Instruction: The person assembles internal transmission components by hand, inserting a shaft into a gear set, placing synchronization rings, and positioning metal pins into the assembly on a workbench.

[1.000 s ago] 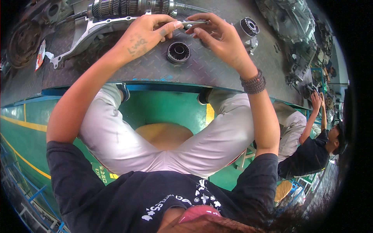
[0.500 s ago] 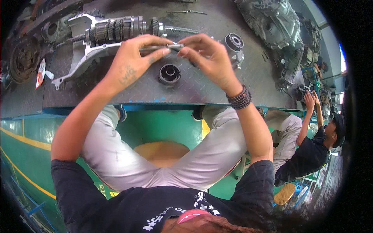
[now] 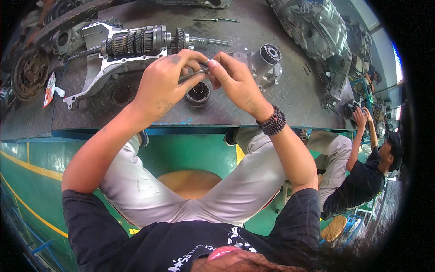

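Observation:
Above the workbench, my left hand (image 3: 168, 85) and my right hand (image 3: 236, 82) meet fingertip to fingertip. Both are closed on a thin grey metal piece (image 3: 195, 75), whose exact kind is mostly hidden by the fingers. Just below it, a toothed metal ring (image 3: 198, 94) lies on the bench, partly covered by my left fingers. Left of my left hand is a flat, dark toothed ring (image 3: 123, 94). Behind the hands, a gear shaft (image 3: 136, 41) with several gears rests in an open half housing (image 3: 97, 75).
A cylindrical metal part with a toothed top (image 3: 268, 61) stands to the right. Large gearbox casings (image 3: 312, 31) fill the far right. A rusty disc (image 3: 31, 75) and a red-white packet (image 3: 50, 90) lie left. Another person (image 3: 362, 177) sits at the right.
My hands have come slightly lower and closer together, their fingers now closing further over the metal piece. The cylindrical part at the right shows more fully.

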Tool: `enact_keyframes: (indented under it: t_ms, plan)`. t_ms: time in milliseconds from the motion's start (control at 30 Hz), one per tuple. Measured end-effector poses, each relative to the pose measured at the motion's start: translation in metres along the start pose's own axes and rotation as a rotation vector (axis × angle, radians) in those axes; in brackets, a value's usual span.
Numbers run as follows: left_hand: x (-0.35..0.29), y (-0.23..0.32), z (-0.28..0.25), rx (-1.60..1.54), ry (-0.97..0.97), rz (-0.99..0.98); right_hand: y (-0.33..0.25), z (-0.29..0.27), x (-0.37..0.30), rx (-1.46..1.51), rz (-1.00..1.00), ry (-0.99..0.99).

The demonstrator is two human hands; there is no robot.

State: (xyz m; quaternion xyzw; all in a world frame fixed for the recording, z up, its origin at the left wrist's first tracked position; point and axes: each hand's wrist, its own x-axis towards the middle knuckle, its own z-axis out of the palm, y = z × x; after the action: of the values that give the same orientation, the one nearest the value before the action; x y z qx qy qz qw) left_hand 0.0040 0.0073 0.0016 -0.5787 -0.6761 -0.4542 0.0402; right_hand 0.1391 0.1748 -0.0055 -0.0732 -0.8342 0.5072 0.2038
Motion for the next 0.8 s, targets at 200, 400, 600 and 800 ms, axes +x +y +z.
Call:
enact_keyframes:
  t_ms: [200, 400, 600, 800]
  plan:
    - [0.001, -0.005, 0.002, 0.047, -0.035, 0.060, 0.006, 0.001, 0.004, 0.132, 0.111, -0.090]
    - [-0.004, -0.005, 0.011, -0.033, 0.016, 0.046, 0.010, 0.000, 0.004, 0.154, 0.218, -0.146]
    - [-0.002, -0.003, 0.009, -0.074, -0.037, -0.032, 0.002, -0.003, 0.005, 0.237, 0.131, -0.064]
    - [0.000, 0.000, -0.003, 0.068, -0.069, 0.018, 0.002, -0.008, 0.006, 0.146, 0.032, -0.097]
